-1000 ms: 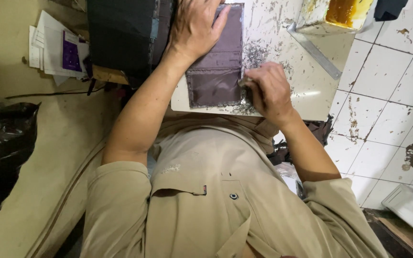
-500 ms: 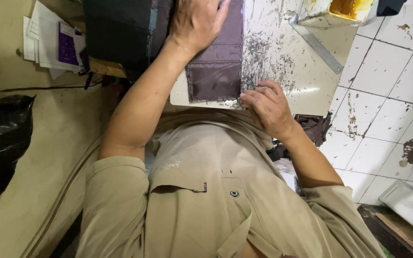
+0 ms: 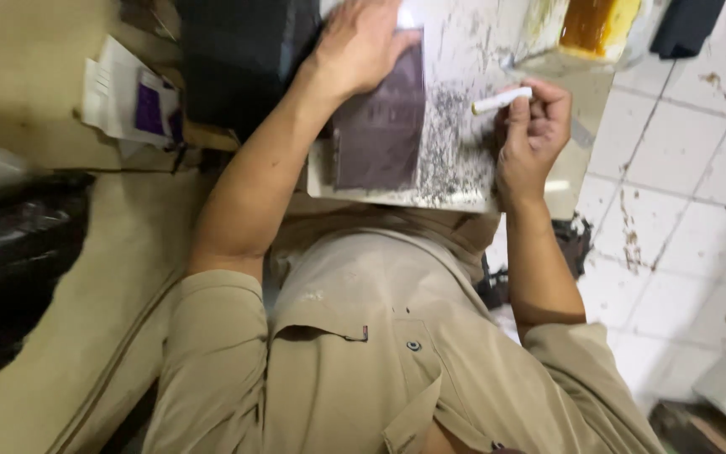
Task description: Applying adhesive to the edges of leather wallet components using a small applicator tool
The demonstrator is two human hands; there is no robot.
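Pressing flat, fingers spread, left hand (image 3: pixel 361 44) on soft, limp dark fabric (image 3: pixel 380 126); right hand (image 3: pixel 531 134) pinching white stick (image 3: pixel 502 101).

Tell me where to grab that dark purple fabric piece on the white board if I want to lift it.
Probably the dark purple fabric piece is best pinched at its near right corner, coming from the right. The left hand presses flat on its far end, while the near edge and right side lie bare on the white board. The right hand is off it, holding a white stick.
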